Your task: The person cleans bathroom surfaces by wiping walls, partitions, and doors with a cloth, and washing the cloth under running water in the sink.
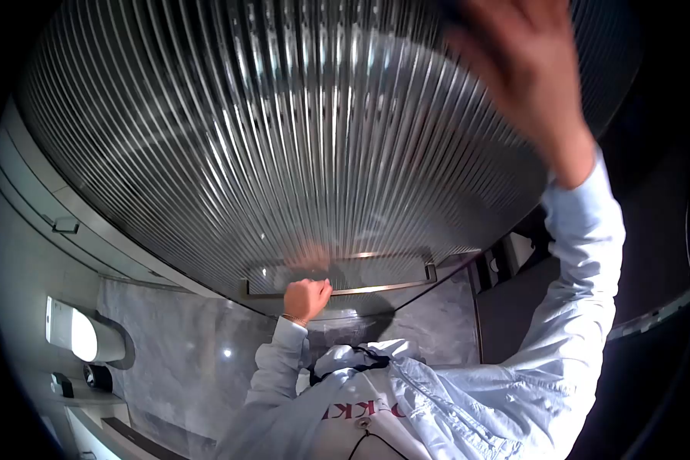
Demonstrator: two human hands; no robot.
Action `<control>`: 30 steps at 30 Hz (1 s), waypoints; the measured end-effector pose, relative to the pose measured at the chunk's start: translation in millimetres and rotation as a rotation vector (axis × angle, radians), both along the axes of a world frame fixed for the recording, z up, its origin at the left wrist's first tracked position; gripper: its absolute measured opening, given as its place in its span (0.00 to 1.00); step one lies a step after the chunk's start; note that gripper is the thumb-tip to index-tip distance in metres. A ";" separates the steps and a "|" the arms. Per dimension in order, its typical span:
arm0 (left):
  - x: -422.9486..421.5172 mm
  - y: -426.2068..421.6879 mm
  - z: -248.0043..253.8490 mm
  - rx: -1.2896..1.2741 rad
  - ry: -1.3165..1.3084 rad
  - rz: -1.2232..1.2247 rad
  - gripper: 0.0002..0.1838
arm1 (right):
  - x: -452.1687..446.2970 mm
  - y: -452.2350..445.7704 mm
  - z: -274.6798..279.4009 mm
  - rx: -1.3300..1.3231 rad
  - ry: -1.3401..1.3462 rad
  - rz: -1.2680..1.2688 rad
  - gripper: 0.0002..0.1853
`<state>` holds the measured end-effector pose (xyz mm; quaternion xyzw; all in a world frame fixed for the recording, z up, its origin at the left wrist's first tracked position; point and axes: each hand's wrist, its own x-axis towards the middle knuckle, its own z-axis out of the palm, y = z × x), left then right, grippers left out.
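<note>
In front of me a large ribbed glass door fills most of the view, with a long metal handle across its lower part. My left hand is closed around the left part of that handle, its reflection showing in the glass just above. Raised high at the upper right, my right hand is close to the glass and smeared by motion. Its fingers run out past the top edge of the view. Something dark shows beside them, too blurred to name.
At left a white toilet stands on the grey marbled floor. A small black bin is near it. Pale cabinet panels with a handle line the left wall. Dark shelving stands at right.
</note>
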<state>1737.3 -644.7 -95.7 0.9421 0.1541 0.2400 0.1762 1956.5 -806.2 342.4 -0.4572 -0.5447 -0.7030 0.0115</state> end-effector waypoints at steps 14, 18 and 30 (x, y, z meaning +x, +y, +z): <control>19.8 -28.5 -1.0 0.181 -0.038 0.115 0.17 | 14.3 -27.2 -293.1 -0.834 -0.138 -0.026 0.37; 23.0 -22.6 -8.2 0.246 0.005 0.113 0.20 | 35.9 -42.7 -93.9 -0.305 0.225 0.105 0.21; 10.0 -14.5 -5.1 0.266 -0.006 0.046 0.20 | 45.7 -74.1 -317.6 -0.479 0.066 -0.114 0.39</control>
